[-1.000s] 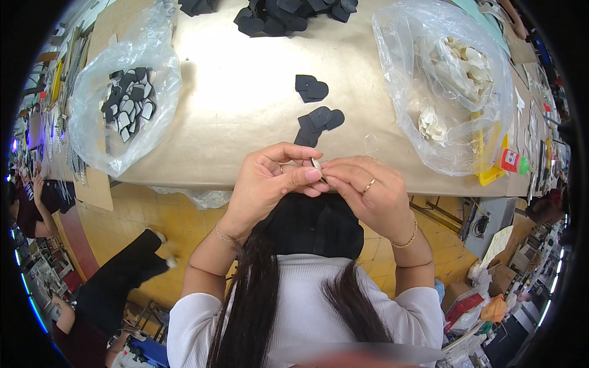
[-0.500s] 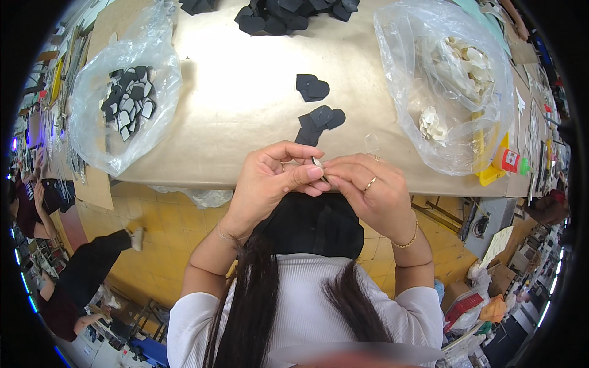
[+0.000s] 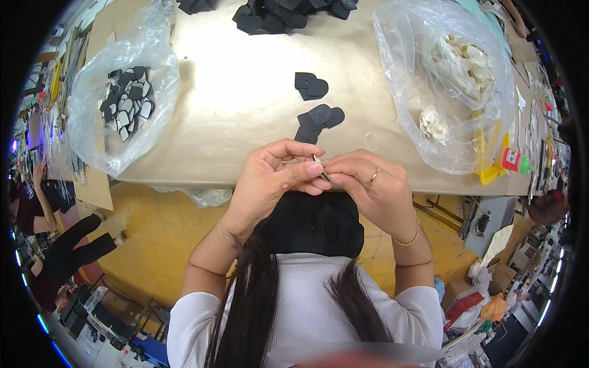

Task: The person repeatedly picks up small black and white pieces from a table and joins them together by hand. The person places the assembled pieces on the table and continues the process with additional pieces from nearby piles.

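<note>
Little has shifted; both hands (image 3: 322,175) still pinch a thin pale piece (image 3: 318,164).

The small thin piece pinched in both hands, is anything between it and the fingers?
Nothing visible. The small thin piece is pinched directly between the fingertips of the left hand and the right hand, above the near edge of the table. The black cut pieces lie apart, farther up the table.

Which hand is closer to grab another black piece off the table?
Probably the right hand: the nearest black pieces lie just beyond its fingers. Both hands pinch the small piece now.
</note>
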`<state>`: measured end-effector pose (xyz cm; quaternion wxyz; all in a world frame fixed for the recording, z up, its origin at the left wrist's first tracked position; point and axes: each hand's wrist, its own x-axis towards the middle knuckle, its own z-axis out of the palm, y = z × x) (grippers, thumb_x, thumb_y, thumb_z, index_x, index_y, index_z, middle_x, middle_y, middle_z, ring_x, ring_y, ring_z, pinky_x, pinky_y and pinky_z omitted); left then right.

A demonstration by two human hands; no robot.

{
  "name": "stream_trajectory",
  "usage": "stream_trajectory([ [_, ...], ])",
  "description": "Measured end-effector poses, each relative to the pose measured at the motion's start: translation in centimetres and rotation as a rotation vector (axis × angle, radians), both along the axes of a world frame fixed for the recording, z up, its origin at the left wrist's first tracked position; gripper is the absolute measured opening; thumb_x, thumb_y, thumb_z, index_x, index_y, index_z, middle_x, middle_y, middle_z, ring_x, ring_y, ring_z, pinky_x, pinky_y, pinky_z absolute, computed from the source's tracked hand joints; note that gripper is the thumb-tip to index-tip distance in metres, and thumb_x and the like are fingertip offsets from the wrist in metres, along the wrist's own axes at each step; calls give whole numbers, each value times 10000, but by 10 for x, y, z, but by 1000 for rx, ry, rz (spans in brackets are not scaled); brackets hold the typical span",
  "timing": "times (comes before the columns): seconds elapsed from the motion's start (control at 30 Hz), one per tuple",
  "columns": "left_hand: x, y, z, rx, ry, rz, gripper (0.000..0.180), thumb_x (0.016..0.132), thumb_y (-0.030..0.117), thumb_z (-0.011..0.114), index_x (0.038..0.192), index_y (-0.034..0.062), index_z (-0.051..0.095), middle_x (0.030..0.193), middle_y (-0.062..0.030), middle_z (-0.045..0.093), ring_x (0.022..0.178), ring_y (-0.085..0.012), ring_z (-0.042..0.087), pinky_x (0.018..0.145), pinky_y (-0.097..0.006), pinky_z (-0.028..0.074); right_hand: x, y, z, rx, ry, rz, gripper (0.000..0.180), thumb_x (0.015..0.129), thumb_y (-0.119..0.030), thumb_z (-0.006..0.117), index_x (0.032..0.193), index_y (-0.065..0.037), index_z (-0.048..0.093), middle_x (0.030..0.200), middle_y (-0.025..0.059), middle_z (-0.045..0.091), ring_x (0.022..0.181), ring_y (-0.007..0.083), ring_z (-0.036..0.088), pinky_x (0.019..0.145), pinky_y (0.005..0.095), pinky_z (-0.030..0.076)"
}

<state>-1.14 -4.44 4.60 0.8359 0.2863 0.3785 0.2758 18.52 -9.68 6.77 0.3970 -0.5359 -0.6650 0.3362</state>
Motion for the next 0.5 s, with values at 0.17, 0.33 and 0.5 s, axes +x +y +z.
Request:
stream_trajectory([
  [0.17,1,-1,1,19,30,3,260,955,20,665,1190,-86,630,920,-136,699,823,-239,754,723,-296,647,1,0,0,14,-27,8,103,844,-25,751,934,-2,709,896,112,725,795,264,714,696,329,570],
  [0.33,2,-3,1,18,28,10,258,949,12,670,1184,-89,633,921,-121,684,836,-245,753,732,-299,649,2,-1,0,46,-102,13,98,844,-30,744,930,-31,696,905,92,718,776,262,704,674,334,555],
  [0.5,3,-3,3,19,29,12,264,954,15,662,1197,-86,636,924,-113,682,817,-236,750,726,-297,644,3,0,1,129,-240,31,99,839,-50,739,924,-66,690,964,46,705,817,214,665,730,330,486],
])
